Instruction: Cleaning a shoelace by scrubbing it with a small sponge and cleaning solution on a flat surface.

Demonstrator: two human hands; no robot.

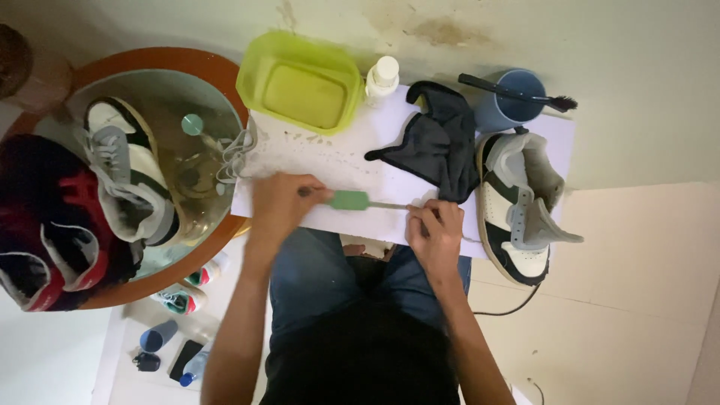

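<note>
A green brush (349, 199) lies across the near part of a white board (330, 161), held at both ends. The left hand (281, 204) is closed around its handle end, fingers curled tight; the right hand (436, 229) pinches a thin shoelace (390, 205) that runs from the brush head, thumb and fingers pressed together on it. Just beyond the brush on the board lies a dark cloth (439, 142), and a white and black shoe (519, 202) rests at the board's right edge. At the far edge of the board stand a green tub (300, 79), a white bottle (381, 77) and a blue cup (510, 101) with a black brush (517, 94) across it. Left of the board, a basin (150, 64) holds another shoe (127, 176) in water.
</note>
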